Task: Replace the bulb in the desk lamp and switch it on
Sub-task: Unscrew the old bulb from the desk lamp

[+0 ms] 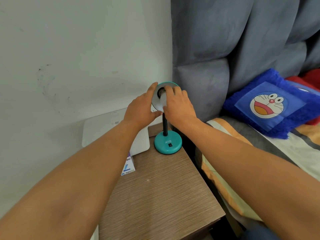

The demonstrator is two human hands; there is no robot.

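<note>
A teal desk lamp stands on the wooden bedside table [161, 193]; its round base [168, 143] carries a small black switch [170, 145]. The shade [156, 103] is tilted toward me, white inside. My left hand [141, 108] grips the shade's left rim. My right hand [179, 105] is closed around a white bulb [163, 101] whose metal screw end sits at the socket inside the shade. Whether the thread is seated in the socket cannot be told.
A bulb box [128, 168] lies at the table's left edge under my left forearm, beside a white flat device [103, 125] leaning on the wall. To the right are a grey padded headboard [225, 58], a bed with a striped cover [294, 153] and a blue cartoon cushion [270, 104].
</note>
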